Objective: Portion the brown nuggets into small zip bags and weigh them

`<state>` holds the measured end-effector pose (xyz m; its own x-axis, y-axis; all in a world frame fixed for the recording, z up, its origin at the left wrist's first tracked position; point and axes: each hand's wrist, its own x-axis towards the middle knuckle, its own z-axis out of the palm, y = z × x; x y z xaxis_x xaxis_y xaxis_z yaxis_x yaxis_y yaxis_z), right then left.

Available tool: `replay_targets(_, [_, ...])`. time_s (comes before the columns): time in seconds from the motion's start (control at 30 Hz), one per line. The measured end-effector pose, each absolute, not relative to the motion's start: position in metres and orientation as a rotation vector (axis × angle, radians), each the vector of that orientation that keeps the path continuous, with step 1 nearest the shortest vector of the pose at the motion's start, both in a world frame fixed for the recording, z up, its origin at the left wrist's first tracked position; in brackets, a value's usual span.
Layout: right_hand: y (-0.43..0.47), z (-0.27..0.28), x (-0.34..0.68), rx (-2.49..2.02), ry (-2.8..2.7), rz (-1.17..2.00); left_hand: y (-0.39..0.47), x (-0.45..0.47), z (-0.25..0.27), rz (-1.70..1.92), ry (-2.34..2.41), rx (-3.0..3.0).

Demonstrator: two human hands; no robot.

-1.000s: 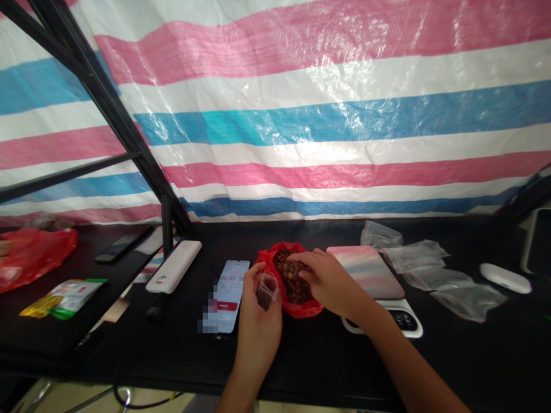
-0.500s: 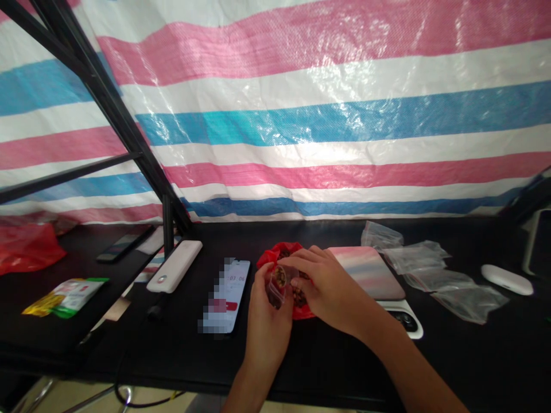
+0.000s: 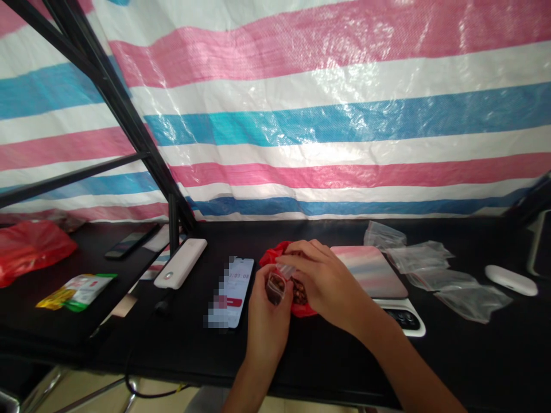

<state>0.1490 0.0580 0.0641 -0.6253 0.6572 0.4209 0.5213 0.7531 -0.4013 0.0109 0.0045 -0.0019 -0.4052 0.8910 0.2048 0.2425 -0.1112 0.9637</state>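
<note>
My left hand (image 3: 269, 315) is closed around a small clear zip bag (image 3: 276, 288), its mouth spread and facing up towards me. Inside the bag lie small brown pieces, too small to name. My right hand (image 3: 321, 281) reaches in from the right, its fingers bent and pinching the clear plastic at the bag's upper edge; its fingertips are partly hidden. Beneath both hands lies an open red plastic bag (image 3: 306, 310) with more of the brown pieces (image 3: 298, 292) in it, largely covered by my right hand.
A kitchen scale (image 3: 413, 318) with a pink-and-grey top stands right of the hands. Several flat zip bags (image 3: 473, 301) and a white case (image 3: 511, 280) lie farther right. Leftward are a lit phone (image 3: 235, 292), a white power bank (image 3: 181, 264), a coloured packet (image 3: 80, 291) and black metal posts (image 3: 124, 120).
The zip bag's mouth has tipped more towards me, and my right fingers have shifted slightly up and left along its edge. The whole view has moved slightly left.
</note>
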Motion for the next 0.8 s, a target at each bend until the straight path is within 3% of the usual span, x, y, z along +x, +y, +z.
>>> replay_targets(0.27, [0.078, 0.043, 0.161, -1.27, -2.528, 0.248, 0.002, 0.0, -0.005, 1.636, 1.818, 1.383])
replay_targets(0.47, [0.083, 0.033, 0.147, -1.365, -2.514, 0.106, 0.011, -0.003, 0.003, 1.498, 1.645, 1.354])
replay_targets(0.8, [0.083, 0.032, 0.152, -1.316, -2.493, 0.319, 0.024, -0.006, 0.001, 1.546, 1.489, 1.164])
